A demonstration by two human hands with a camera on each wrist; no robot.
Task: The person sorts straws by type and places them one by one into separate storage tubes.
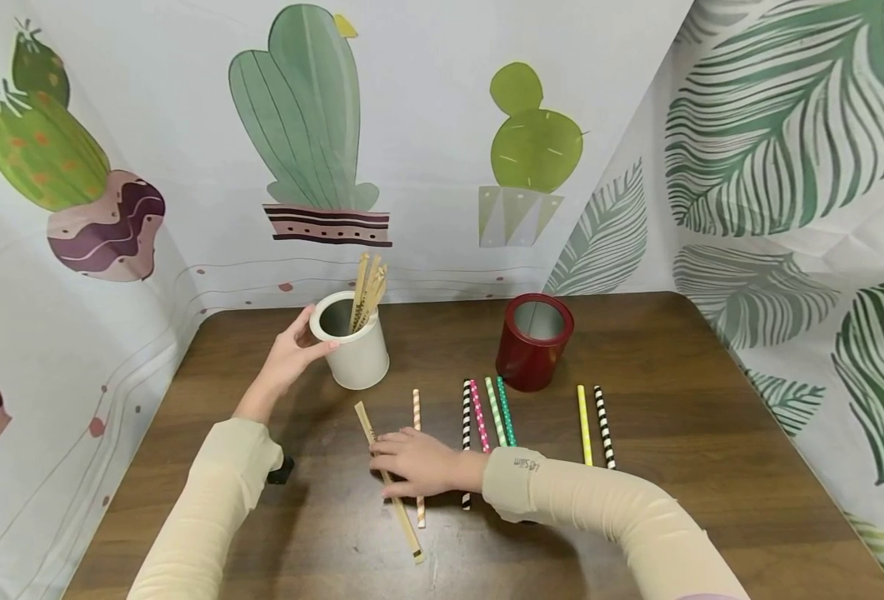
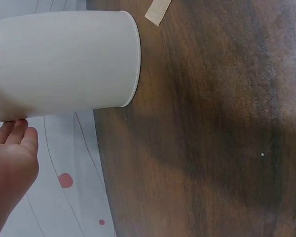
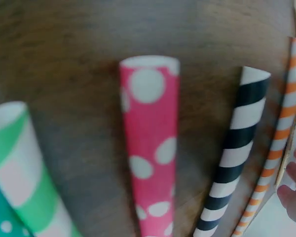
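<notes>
Near the back left stands a white can (image 1: 361, 360) with several paper-wrapped straws (image 1: 367, 293) leaning inside it. My left hand (image 1: 289, 357) grips its rim, thumb at the front and fingers round the far side; the left wrist view shows fingertips against the can's wall. A single paper-wrapped straw (image 1: 406, 525) lies slanted on the table, and my right hand (image 1: 422, 462) rests over its middle with fingers extended. Under that same hand passes an orange-striped straw (image 1: 417, 408). Whether the fingertips pinch the wrapped straw is hidden.
A red can (image 1: 533, 354) stands at the back right. Between the cans and the right arm lie black-striped (image 1: 466, 408), pink dotted (image 3: 150, 148), green-striped (image 1: 495, 408) and teal dotted (image 1: 506, 412) straws. Farther right are a yellow straw (image 1: 585, 425) and another black-striped straw (image 1: 604, 425).
</notes>
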